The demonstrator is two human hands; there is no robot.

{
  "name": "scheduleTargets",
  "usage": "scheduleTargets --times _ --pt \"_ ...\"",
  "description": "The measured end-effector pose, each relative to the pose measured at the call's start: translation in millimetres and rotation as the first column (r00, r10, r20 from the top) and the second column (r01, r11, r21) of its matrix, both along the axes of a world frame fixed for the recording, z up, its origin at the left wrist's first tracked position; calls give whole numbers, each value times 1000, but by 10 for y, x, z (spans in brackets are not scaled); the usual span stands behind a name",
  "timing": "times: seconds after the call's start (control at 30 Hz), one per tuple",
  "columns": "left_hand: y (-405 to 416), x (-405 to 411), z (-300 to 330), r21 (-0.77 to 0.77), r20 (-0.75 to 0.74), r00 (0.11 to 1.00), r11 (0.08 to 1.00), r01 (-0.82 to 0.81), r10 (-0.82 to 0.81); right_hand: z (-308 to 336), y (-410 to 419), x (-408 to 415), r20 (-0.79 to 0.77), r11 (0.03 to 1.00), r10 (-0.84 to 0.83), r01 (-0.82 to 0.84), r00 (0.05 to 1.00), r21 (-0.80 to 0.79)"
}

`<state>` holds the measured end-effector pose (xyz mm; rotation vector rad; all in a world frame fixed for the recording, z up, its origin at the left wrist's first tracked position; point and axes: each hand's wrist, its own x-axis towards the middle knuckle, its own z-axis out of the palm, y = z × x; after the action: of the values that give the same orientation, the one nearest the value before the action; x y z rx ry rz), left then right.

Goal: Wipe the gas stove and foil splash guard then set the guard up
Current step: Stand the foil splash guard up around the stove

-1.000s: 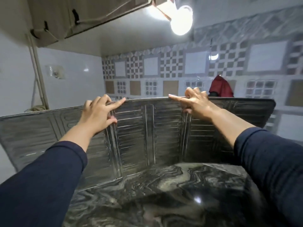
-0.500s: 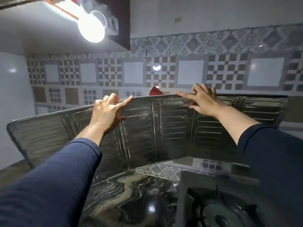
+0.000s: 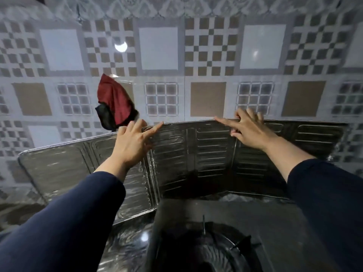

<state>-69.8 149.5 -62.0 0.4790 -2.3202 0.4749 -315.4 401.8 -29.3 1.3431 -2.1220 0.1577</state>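
The guard now stands closer behind the stove, which has come into fuller view. It runs left to right against the wall, its top edge under both hands. The right hand hooks curled fingers over that edge; the left hand rests spread on it, apparently gripping nothing.

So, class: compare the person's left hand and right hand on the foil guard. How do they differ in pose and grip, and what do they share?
The left hand lies with fingers fairly straight at the foil splash guard's top edge; the right hand curls some fingers over that edge, forefinger pointing along it. The left hand is at a fold between panels; the right is further right, above another crease. Both reach the top rim, and both arms wear dark blue sleeves.
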Motion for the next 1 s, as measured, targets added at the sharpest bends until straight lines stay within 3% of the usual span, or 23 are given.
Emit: scheduleTargets --times 0.3,0.47,0.63,0.77,0.87,1.0 --pt "-36 -697 -668 140 154 986 989 41 -63 -857 66 -572 140 999 -31 28 990 22" --pt "-42 -867 -741 142 169 984 990 29 -53 -1026 46 -634 70 996 -91 90 993 16" --pt "-179 -718 -601 222 172 981 974 53 -93 -987 -238 -456 73 994 67 -61 995 -89" --pt "-370 -370 -437 224 217 976 974 -40 -10 -920 -590 -167 160 979 188 -171 969 -112" --pt "-480 -81 -365 315 266 964 945 -91 4 -913 -749 -42 314 967 232 -184 920 -175" --pt "-425 104 -303 316 284 959 945 -82 -12 -941 -754 -21 366 964 230 -159 902 -213"
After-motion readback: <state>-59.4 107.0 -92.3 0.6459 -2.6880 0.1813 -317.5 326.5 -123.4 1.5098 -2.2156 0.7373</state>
